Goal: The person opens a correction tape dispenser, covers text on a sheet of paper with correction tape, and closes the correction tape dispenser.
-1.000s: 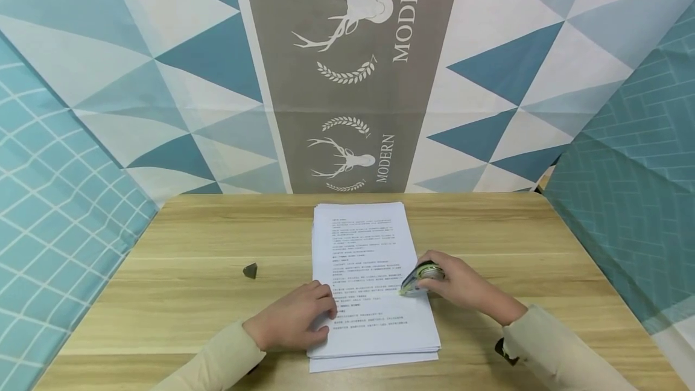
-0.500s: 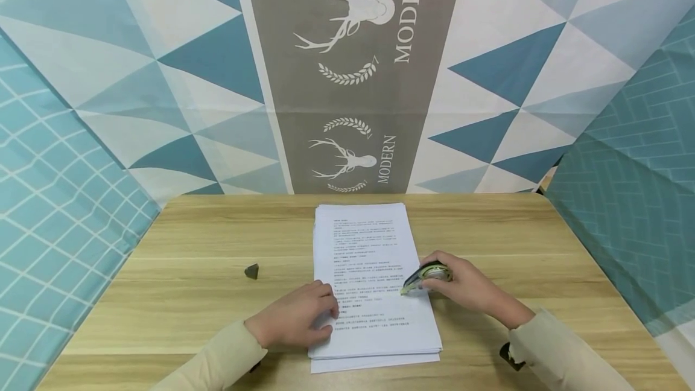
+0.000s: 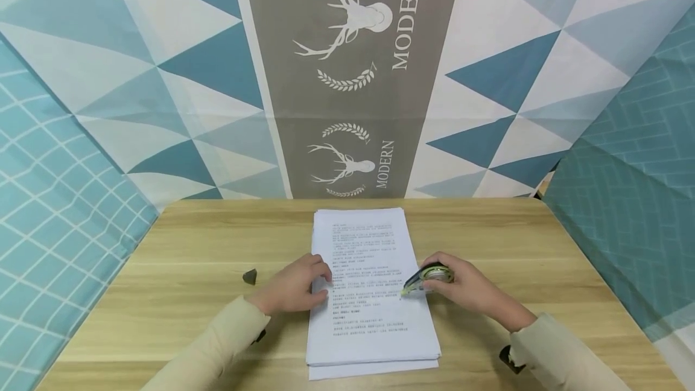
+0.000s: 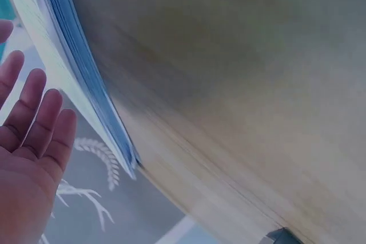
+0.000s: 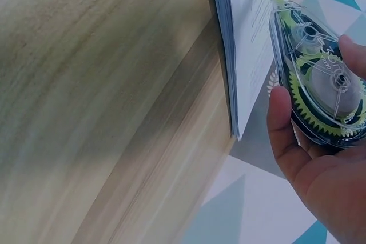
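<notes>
A stack of printed paper [image 3: 374, 349] lies on the wooden table, its top sheet covered in lines of text. My right hand [image 3: 464, 287] grips a correction tape dispenser [image 3: 434, 274] with a clear case and green-and-black insides. In the head view the dispenser's tip appears at the right part of the text. Two toothed wheels show through the case in the right wrist view, between thumb and fingers. At the stack's left edge is my left hand [image 3: 295, 285], its fingers relaxed and holding nothing. In the left wrist view its fingers [image 4: 43, 112] spread loosely beside the paper.
A small dark angular piece [image 3: 250, 277] sits on the table [image 3: 179, 294] left of the stack. Behind the table's far edge hangs a patterned cloth [image 3: 347, 95] with deer heads and triangles. Blue patterned cloths [image 3: 49, 210] flank both sides.
My left hand has slid away from me along the stack's left edge. The right hand and correction tape dispenser stay nearly in place. The head view has tilted slightly.
</notes>
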A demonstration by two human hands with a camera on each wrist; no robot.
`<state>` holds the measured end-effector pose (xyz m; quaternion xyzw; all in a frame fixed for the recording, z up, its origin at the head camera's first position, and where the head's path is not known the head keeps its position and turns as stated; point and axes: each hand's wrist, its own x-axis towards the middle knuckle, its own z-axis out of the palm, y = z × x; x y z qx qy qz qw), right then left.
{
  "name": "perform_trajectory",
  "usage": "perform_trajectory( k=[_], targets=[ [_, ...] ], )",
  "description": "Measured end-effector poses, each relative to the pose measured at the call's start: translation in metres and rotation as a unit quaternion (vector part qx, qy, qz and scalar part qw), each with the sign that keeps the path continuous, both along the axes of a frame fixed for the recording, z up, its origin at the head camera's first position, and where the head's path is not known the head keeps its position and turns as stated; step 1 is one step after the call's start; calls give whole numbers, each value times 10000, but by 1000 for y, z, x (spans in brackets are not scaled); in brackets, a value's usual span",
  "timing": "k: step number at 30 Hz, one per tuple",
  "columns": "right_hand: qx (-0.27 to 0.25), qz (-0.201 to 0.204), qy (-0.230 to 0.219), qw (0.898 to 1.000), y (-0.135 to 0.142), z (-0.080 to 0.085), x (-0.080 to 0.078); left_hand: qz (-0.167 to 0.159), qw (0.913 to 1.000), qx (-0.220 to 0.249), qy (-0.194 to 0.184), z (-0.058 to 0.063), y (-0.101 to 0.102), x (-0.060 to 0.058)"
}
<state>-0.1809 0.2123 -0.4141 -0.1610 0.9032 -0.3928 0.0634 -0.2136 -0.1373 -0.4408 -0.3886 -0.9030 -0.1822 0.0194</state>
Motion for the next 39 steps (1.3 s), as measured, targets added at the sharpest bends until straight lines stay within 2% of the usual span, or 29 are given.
perform_trajectory(
  k=[7, 13, 16, 24, 29, 33, 39],
  targets=[
    [-85, 42, -57, 9999, -4, -4, -4, 113, 9998, -42, -164, -7, -3, -16],
    [-156, 61, -119, 9998, -15, 2, -18, 156, 9995, -23, -263, -6, -3, -24],
    [-191, 92, -60, 9998, -20, 4, -25, 112, 9996, -109, -230, -6, -4, -26],
    [-262, 186, -100, 9994, -33, 2, -40, -287, 9991, -307, -95, -13, -1, -27],
    [-222, 41, -254, 9994, -42, 3, -46, -269, 9984, -496, -106, -14, 2, -28],
    [-202, 26, -132, 9997, -46, 4, -51, -231, 9982, -537, -95, -13, 4, -29],
    [-246, 210, 62, 9995, -52, 2, -56, -270, 9983, -512, -47, -13, 5, -32]
  ],
)
